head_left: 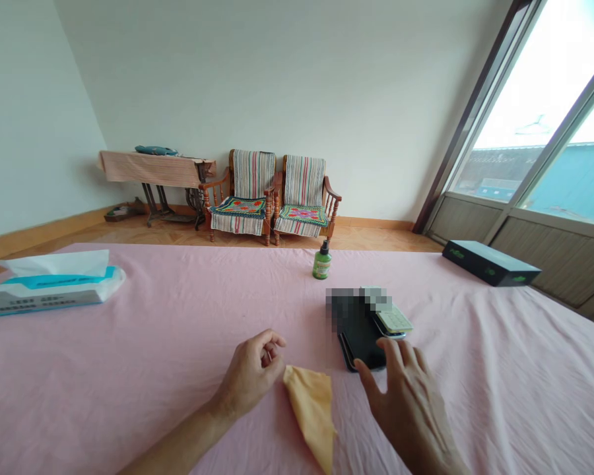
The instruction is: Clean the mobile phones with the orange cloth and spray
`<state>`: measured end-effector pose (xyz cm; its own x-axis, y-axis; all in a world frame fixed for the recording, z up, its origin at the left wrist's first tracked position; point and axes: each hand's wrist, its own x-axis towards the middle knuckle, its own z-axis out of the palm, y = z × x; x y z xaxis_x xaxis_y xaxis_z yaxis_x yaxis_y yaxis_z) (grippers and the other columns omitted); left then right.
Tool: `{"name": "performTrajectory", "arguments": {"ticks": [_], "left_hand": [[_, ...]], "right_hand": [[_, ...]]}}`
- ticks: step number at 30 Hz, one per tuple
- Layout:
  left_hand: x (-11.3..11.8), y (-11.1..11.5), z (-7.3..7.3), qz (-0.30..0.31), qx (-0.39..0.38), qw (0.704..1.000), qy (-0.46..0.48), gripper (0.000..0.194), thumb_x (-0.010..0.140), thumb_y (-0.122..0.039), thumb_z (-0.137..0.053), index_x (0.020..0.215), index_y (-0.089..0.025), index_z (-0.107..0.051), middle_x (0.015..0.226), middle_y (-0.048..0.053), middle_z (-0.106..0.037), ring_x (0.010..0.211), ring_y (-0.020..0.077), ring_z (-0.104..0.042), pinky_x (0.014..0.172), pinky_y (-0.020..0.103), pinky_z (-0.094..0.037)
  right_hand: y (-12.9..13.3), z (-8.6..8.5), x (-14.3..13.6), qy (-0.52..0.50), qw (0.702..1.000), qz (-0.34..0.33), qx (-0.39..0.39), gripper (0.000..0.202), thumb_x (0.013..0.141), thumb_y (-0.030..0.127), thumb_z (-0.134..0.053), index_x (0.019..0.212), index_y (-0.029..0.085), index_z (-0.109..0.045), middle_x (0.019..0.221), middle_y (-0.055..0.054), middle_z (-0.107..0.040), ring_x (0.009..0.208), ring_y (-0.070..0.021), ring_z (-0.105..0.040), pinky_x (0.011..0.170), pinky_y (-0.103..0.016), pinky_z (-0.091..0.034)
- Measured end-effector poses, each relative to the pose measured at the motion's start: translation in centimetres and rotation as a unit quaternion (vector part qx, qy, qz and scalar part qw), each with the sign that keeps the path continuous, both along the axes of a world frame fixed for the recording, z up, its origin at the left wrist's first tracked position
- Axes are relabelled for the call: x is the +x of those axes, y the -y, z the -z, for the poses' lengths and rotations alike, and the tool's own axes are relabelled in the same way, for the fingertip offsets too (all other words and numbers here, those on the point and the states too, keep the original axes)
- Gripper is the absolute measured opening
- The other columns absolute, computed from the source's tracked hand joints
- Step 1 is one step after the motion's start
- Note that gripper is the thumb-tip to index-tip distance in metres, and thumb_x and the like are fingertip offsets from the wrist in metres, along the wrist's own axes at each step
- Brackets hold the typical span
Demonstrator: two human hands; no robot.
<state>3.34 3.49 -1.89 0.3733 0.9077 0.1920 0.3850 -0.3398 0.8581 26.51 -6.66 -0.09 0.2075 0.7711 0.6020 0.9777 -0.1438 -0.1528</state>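
Note:
My left hand [254, 371] hovers at the centre with its fingers curled in, and nothing shows between them. Its thumb tip is beside the upper corner of a yellow cloth [311, 409]. Fingers spread, my right hand [408, 392] reaches over the near right edge of a flat black case or device [359, 333]; whether it touches cannot be made out. On that black thing's right side a pale, keypad-like panel [395, 320], perhaps a calculator, lies on another thin item. Part of this group is blurred by pixel blocks.
A green bottle with a black top [321, 262] stands near the far edge of the pink sheet [178, 343]. A tissue pack [54, 293] lies left, a black box [490, 264] right. Beyond are two wooden chairs [301, 188] and a cloth-covered sewing table [151, 168].

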Motion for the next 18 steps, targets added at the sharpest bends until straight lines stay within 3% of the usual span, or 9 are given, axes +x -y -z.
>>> {"name": "performTrajectory", "arguments": {"ticks": [7, 15, 18], "left_hand": [[0.1, -0.2, 0.9, -0.008, 0.002, 1.0, 0.02, 0.02, 0.079, -0.026, -0.047, 0.087, -0.014, -0.06, 0.065, 0.0, -0.059, 0.047, 0.0109, -0.053, 0.046, 0.019, -0.039], [-0.1, 0.9, -0.5, 0.041, 0.021, 0.998, -0.031, 0.02, 0.075, -0.022, -0.053, 0.092, -0.014, -0.062, 0.071, 0.002, -0.063, 0.057, 0.0128, -0.059, 0.055, 0.02, -0.044], [-0.1, 1.5, -1.1, 0.061, 0.043, 0.995, -0.058, 0.014, 0.073, -0.021, -0.057, 0.085, -0.016, -0.063, 0.075, 0.002, -0.062, 0.059, 0.0128, -0.056, 0.056, 0.021, -0.042]], "right_hand": [[-0.3, 1.0, -0.5, -0.01, 0.998, 0.046, -0.031, 0.043, 0.077, 0.048, -0.061, 0.102, 0.013, -0.051, 0.097, -0.014, -0.057, 0.088, -0.0291, -0.054, 0.074, -0.039, -0.045], [-0.4, 1.3, -1.0, -0.031, 0.996, 0.077, -0.032, 0.043, 0.076, 0.049, -0.062, 0.097, 0.014, -0.051, 0.091, -0.013, -0.06, 0.088, -0.0311, -0.054, 0.075, -0.038, -0.044], [0.0, 1.2, -1.3, -0.019, 0.996, 0.083, -0.035, 0.05, 0.074, 0.051, -0.061, 0.105, 0.012, -0.051, 0.094, -0.014, -0.061, 0.087, -0.0316, -0.055, 0.074, -0.038, -0.044]]}}
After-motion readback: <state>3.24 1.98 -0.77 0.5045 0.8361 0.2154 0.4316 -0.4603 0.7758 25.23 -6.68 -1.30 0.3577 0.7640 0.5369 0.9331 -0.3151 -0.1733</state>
